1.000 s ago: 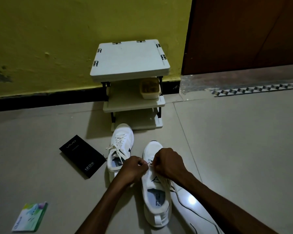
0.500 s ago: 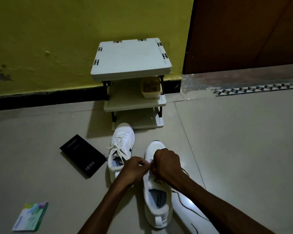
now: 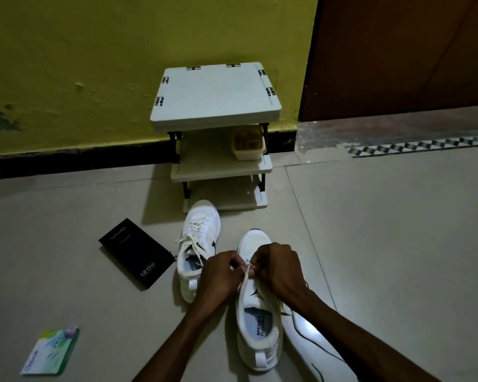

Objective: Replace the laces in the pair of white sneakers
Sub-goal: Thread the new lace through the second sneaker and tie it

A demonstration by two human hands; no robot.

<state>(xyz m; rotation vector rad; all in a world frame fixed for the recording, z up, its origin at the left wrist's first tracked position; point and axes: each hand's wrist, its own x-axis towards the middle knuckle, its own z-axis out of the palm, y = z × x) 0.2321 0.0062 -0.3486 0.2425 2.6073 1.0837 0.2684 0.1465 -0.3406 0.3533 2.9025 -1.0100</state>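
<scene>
Between left hand [image 3: 218,274] and right hand [image 3: 280,268], close together just above 1 sneaker [image 3: 260,346], the white lace [image 3: 245,274] is pinched by both; limp and light, it is probably best held near its tip.

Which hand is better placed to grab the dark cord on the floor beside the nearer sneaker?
Right hand, likely: the dark cord lies on that side of the nearer sneaker, beside the right forearm. The left hand would have to cross over.
</scene>
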